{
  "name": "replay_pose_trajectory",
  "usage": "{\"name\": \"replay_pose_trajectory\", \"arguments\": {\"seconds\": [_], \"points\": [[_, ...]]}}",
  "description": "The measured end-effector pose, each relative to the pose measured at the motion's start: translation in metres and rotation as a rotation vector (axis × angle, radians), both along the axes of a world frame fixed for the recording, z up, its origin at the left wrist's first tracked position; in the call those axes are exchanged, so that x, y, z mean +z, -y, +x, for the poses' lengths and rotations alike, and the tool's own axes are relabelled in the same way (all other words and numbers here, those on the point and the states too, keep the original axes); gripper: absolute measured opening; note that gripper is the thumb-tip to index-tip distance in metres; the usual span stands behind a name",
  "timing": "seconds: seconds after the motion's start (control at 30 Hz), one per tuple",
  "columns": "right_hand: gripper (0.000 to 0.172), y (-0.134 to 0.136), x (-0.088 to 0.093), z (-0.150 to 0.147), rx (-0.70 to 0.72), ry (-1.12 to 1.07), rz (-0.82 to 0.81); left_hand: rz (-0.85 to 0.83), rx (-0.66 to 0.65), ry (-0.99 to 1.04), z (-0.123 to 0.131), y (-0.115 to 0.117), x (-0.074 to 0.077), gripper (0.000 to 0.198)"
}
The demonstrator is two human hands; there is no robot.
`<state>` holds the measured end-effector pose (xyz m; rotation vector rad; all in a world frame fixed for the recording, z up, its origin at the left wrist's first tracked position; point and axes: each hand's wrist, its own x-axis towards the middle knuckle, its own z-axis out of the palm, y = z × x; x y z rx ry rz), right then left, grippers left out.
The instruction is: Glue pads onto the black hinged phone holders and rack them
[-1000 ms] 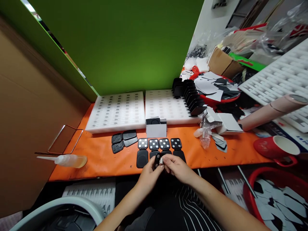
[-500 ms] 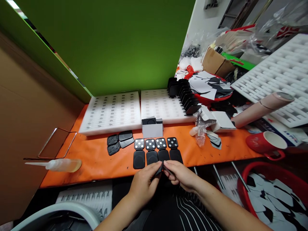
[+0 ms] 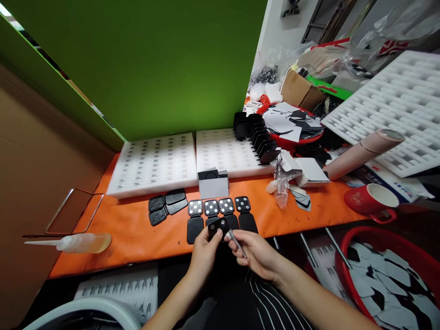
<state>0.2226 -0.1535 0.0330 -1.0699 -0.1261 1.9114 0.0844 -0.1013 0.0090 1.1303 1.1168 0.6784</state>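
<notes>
My left hand [image 3: 203,250] pinches a small black plate [image 3: 219,224] with round silver spots, holding it up over the table's front edge. In my right hand [image 3: 256,250] is a ribbed silver rod [image 3: 237,243] that looks like a stack of small discs, its upper end close to the plate. Just beyond my hands stand hinged black cases in a row, spread flat. Their upper halves, such as the leftmost case [image 3: 195,207], carry silver dots. My hands partly cover the middle cases. Further left lie two more black cases [image 3: 167,208], without silver dots.
Behind the cases are white foam trays [image 3: 154,162], one bearing upright black plates [image 3: 263,142]. A squeeze bottle [image 3: 84,243] lies left. Toward the right are a red mug [image 3: 371,201], a pink flask [image 3: 364,153] and a red basin [image 3: 347,256] of cut pieces. A green panel [image 3: 178,64] rises behind.
The black plate has turned so its silver-spotted face shows. My right hand has shifted slightly away from my left, and the ribbed silver rod in it has come into sight.
</notes>
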Motion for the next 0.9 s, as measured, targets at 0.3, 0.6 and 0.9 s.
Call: {"name": "replay_pose_trajectory", "arguments": {"seconds": [0.3,0.6,0.9], "points": [[0.021,0.0,0.007,-0.005,0.109,0.036,-0.044,0.351,-0.081,-0.166,-0.008,0.008,0.004,0.024],[0.025,0.0,0.008,-0.008,0.064,0.048,0.007,0.42,0.019,-0.199,0.001,0.008,0.006,0.018],[0.033,0.004,0.008,-0.015,0.109,0.176,0.057,0.343,0.139,-0.163,0.001,-0.005,-0.001,0.02]]}}
